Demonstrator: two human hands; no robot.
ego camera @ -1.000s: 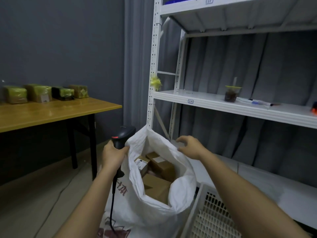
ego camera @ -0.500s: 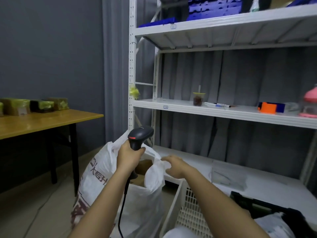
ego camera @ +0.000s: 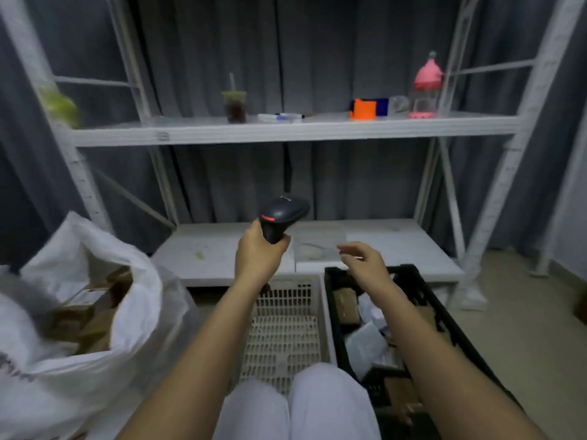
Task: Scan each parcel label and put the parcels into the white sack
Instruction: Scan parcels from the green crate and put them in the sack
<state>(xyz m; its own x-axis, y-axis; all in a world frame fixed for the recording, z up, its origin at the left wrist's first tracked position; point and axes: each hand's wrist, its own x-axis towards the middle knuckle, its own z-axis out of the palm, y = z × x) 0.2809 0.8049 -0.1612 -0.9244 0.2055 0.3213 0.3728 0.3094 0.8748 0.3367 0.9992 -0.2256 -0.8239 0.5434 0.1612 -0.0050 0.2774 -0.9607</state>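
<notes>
Now that the right hand (ego camera: pixel 365 265) has let go of the sack (ego camera: pixel 79 312) rim and hangs over the black crate (ego camera: pixel 444 319), fingers loose and holding nothing, the last parcel looks bagged and the next pick is probably due. The left hand (ego camera: pixel 259 258) grips the scanner (ego camera: pixel 281 217) upright above the white crate (ego camera: pixel 286 338). The sack slumps open at far left with brown boxes inside; more parcels (ego camera: pixel 359 322), brown and white, lie in the black crate.

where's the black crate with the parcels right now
In the head view the black crate sits on the floor at lower right, directly beside the white crate, under the right hand.
</notes>
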